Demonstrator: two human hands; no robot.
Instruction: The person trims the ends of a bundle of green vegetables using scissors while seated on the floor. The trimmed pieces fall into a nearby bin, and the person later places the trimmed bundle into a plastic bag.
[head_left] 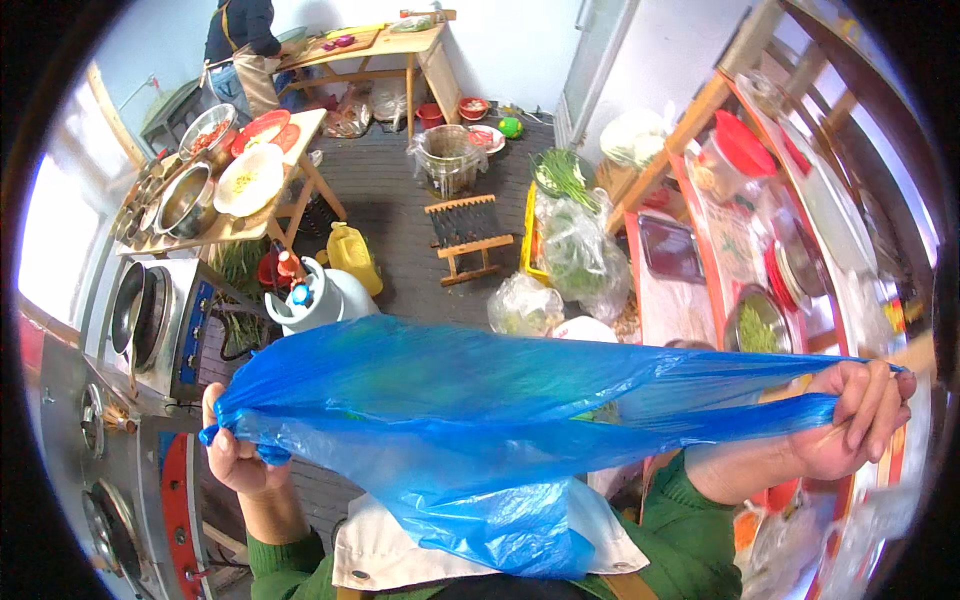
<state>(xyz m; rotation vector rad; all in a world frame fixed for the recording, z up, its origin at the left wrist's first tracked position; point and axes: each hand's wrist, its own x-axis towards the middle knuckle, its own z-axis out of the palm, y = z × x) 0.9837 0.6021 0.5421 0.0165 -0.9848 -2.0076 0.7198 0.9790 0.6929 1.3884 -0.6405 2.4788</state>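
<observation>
A thin blue plastic bag [420, 400] is stretched wide across the front of my body, with its upper part pulled taut between my two hands. My left hand [238, 450] grips one bunched corner of it, the fingers closed round the plastic. On the far right, my right hand [860, 415] has its fingers curled round the opposite end, which narrows into two strands. Something greenish shows faintly through the film; I cannot make out what it is. The bag's lower part hangs over my cream apron [375, 550].
At left are a gas stove [165, 330], a grey gas cylinder [325, 300] and a table with bowls [185, 200]. A small wooden stool [468, 240] and a lined bin [447, 160] stand ahead. Red shelving [700, 240] lines the right. Another person [240, 50] works at a far table.
</observation>
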